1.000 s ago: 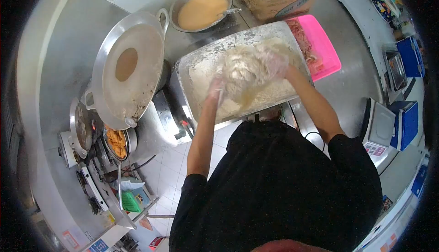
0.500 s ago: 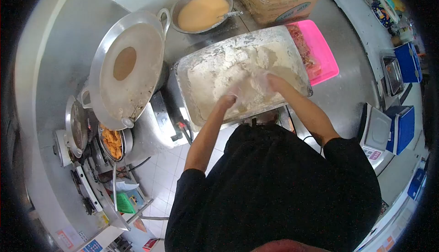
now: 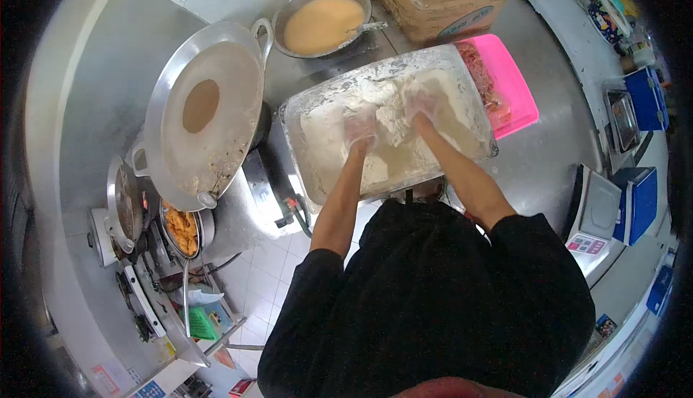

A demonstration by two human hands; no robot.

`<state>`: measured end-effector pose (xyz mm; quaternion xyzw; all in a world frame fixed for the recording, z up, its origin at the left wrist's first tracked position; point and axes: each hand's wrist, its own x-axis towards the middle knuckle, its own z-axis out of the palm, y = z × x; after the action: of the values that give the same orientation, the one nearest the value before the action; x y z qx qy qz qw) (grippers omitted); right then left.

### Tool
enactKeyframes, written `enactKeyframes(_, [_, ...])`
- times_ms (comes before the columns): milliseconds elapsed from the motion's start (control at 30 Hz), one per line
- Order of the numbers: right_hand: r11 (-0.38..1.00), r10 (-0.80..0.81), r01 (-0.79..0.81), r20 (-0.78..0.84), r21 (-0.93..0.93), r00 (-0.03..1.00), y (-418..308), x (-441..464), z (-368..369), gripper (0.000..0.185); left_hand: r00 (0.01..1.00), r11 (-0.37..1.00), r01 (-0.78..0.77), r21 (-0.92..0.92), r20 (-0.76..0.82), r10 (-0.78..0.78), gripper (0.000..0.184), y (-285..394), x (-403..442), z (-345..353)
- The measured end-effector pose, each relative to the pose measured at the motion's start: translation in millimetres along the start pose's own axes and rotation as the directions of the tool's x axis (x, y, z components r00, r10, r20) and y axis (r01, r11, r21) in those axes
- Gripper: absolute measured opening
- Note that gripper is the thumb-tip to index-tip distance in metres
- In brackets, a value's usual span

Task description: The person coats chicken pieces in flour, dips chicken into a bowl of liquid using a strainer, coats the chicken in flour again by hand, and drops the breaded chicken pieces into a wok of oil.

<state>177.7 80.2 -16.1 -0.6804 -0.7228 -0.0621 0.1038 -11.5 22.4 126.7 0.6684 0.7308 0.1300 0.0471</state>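
Observation:
A large metal tray (image 3: 303, 174) holds white flour with floured lumps (image 3: 392, 120) in it. My left hand (image 3: 360, 127), in a clear glove, is in the flour at the left of the lumps. On their right side my right hand (image 3: 421, 103), gloved too, reaches into the flour. Flour and glare hide the fingertips of both, so what they grip, if anything, does not show. Against the tray's right end stands a pink tray (image 3: 516, 95) with raw meat (image 3: 478, 73). Behind the tray is a metal bowl of pale orange batter (image 3: 323, 24).
A wide pan of cloudy liquid (image 3: 231, 109) stands at the left. Below it are a strainer of fried pieces (image 3: 182, 230) and a smaller pan (image 3: 124, 203). Cardboard boxes (image 3: 447, 1) stand at the back. A scale (image 3: 596, 207) and blue boxes (image 3: 637, 203) are at the right.
Both hands came down from lifting flour and lumps, met near the tray's front, then moved apart and farther back into the flour. The lumps now lie between them.

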Motion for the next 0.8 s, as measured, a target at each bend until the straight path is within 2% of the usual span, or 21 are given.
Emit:
enactKeyframes(33, [0.992, -0.126, 0.127, -0.031, 0.019, 0.992, 12, -2, 28, 0.04, 0.999, 0.994, 0.002, -0.105, 0.042, 0.003, 0.029, 4, 2, -7])
enactKeyframes(67, [0.954, -0.289, 0.296, 0.132, -0.037, 0.948, 27, 10, 13, 0.038, 0.996, 0.978, 0.012, -0.209, 0.084, 0.005, 0.027, 8, 4, -12])
enactKeyframes(100, [0.887, -0.423, 0.46, 0.311, -0.052, 0.851, 41, 15, -18, 0.037, 0.979, 0.951, 0.051, -0.304, 0.202, 0.012, 0.025, -1, -1, -20])
enactKeyframes(133, [0.793, -0.524, 0.609, 0.48, -0.027, 0.703, 52, 19, -51, 0.035, 0.958, 0.748, 0.168, -0.642, 0.286, 0.03, 0.022, -21, -10, -8])
enactKeyframes(167, [0.92, -0.387, 0.374, 0.392, 0.114, 0.834, 63, 27, -87, 0.034, 0.929, 0.424, 0.314, -0.85, 0.367, 0.049, 0.022, -42, -19, 4])
enactKeyframes(200, [0.955, -0.207, 0.118, 0.33, 0.272, 0.921, 74, 34, -123, 0.034, 0.93, 0.686, 0.212, -0.696, 0.36, 0.077, 0.025, -61, -11, 22])
enactKeyframes(233, [0.894, -0.005, -0.131, 0.3, 0.429, 0.954, 82, 36, -140, 0.034, 0.927, 0.876, 0.085, -0.475, 0.36, 0.105, 0.031, -74, 2, 37])
enactKeyframes(300, [0.932, -0.123, 0.082, 0.093, 0.354, 0.988, 81, 45, -79, 0.035, 0.909, 0.984, -0.125, -0.123, 0.382, 0.163, 0.042, -67, 16, 31])
enactKeyframes(333, [0.937, -0.188, 0.181, -0.008, 0.299, 0.982, 75, 47, -37, 0.036, 0.906, 0.984, -0.173, -0.03, 0.388, 0.171, 0.043, -60, 21, 35])
enactKeyframes(367, [0.956, -0.156, 0.126, 0.094, 0.264, 0.983, 47, 55, -49, 0.037, 0.912, 0.981, -0.193, 0.005, 0.37, 0.178, 0.044, -51, 28, 47])
enactKeyframes(400, [0.964, -0.113, 0.043, 0.259, 0.262, 0.959, 6, 59, -101, 0.039, 0.923, 0.981, -0.193, -0.004, 0.337, 0.183, 0.044, -45, 33, 63])
enactKeyframes(467, [0.944, -0.105, -0.057, 0.459, 0.325, 0.882, -39, 63, -178, 0.042, 0.945, 0.976, -0.203, -0.083, 0.244, 0.217, 0.046, -42, 36, 112])
enactKeyframes(533, [0.854, -0.163, -0.091, 0.429, 0.513, 0.888, -34, 66, -162, 0.046, 0.942, 0.945, -0.245, -0.215, 0.18, 0.285, 0.047, -48, 35, 151])
enactKeyframes(567, [0.798, -0.183, -0.111, 0.415, 0.592, 0.891, -23, 64, -143, 0.048, 0.923, 0.947, -0.206, -0.248, 0.271, 0.272, 0.048, -29, 28, 117])
enactKeyframes(600, [0.58, -0.148, -0.251, 0.403, 0.775, 0.903, -11, 58, -108, 0.05, 0.884, 0.81, 0.026, -0.586, 0.392, 0.255, 0.05, -23, 22, 96])
enactKeyframes(633, [0.298, -0.111, -0.349, 0.395, 0.888, 0.912, 2, 52, -62, 0.053, 0.821, 0.54, 0.293, -0.789, 0.497, 0.281, 0.052, -25, 21, 75])
enactKeyframes(700, [0.018, -0.205, -0.5, 0.493, 0.866, 0.846, 42, 48, -58, 0.057, 0.761, 0.134, 0.565, -0.814, 0.577, 0.296, 0.054, -31, 8, 39])
enactKeyframes(733, [0.061, -0.33, -0.587, 0.571, 0.807, 0.751, 68, 54, -91, 0.059, 0.773, 0.081, 0.585, -0.807, 0.585, 0.244, 0.054, -36, -3, 23])
enactKeyframes(767, [0.341, -0.38, -0.566, 0.661, 0.751, 0.648, 90, 59, -120, 0.061, 0.784, 0.028, 0.597, -0.802, 0.59, 0.193, 0.054, -39, -12, 12])
enactKeyframes(800, [0.438, -0.38, -0.563, 0.712, 0.701, 0.591, 97, 53, -124, 0.063, 0.778, 0.392, 0.473, -0.789, 0.583, 0.233, 0.052, -46, -24, 6])
